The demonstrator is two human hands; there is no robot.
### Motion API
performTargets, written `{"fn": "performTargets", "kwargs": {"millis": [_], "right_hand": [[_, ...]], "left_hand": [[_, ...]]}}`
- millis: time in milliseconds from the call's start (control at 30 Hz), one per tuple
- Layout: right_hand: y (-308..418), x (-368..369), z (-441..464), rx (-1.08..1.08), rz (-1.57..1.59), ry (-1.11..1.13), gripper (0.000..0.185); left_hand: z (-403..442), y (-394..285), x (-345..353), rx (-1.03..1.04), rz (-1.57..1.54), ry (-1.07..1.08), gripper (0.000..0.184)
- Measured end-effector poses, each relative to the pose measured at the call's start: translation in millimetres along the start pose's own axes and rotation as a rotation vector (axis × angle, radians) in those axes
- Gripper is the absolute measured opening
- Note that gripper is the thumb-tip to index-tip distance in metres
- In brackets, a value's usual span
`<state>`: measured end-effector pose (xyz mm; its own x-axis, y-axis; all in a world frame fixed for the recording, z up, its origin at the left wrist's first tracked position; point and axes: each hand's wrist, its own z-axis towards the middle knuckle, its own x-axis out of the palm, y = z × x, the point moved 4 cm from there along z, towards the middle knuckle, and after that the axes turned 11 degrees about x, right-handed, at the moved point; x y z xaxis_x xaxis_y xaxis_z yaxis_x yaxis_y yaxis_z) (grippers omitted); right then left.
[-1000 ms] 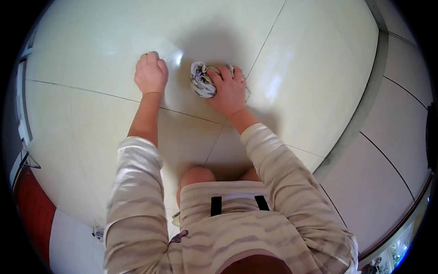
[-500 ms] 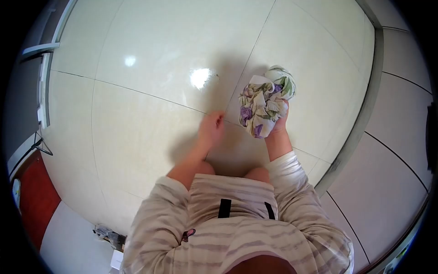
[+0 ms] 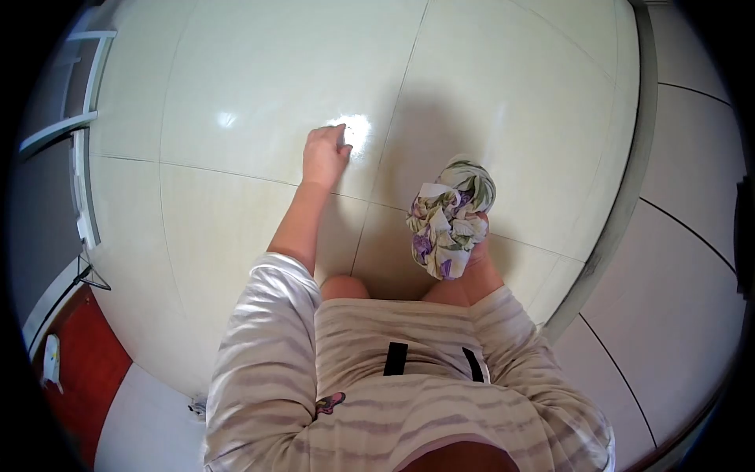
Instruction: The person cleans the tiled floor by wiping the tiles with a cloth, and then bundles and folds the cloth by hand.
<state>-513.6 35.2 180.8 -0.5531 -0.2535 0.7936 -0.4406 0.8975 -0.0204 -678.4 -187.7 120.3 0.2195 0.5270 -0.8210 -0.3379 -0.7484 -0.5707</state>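
My left hand (image 3: pixel 324 156) is stretched forward, low over the glossy tiled floor (image 3: pixel 244 236), beside a bright light reflection. Its fingers are curled, with thumb and forefinger drawn together in a pinch. Glare hides whatever is between the tips. In my right hand (image 3: pixel 480 250) is a bunched-up floral cloth (image 3: pixel 447 224), white with purple flowers and green leaves. The cloth is held in front of my right knee, above the floor, and covers most of the right fingers.
A raised grey edge (image 3: pixel 621 204) runs along the right, with large pale tiles (image 3: pixel 684 204) beyond it. On the left are a white metal frame (image 3: pixel 101 75), a wire hanger (image 3: pixel 93 274) and a red surface (image 3: pixel 86 370). My bare knees (image 3: pixel 344 287) are close below the hands.
My left hand has moved forward and left, to the bright reflection. The floral cloth in my right hand has come slightly nearer to my body. The view has shifted a little.
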Motion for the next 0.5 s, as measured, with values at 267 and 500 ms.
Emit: {"fn": "performTargets", "kwargs": {"millis": [267,500], "right_hand": [[-6,-27,-6,0.006,0.062,-0.057,0.042],[-9,-20,-8,-0.026,0.047,-0.182,0.04]], "left_hand": [[12,21,11,-0.13,-0.062,-0.006,0.033],[31,20,16,-0.108,0.066,-0.034,0.018]]}}
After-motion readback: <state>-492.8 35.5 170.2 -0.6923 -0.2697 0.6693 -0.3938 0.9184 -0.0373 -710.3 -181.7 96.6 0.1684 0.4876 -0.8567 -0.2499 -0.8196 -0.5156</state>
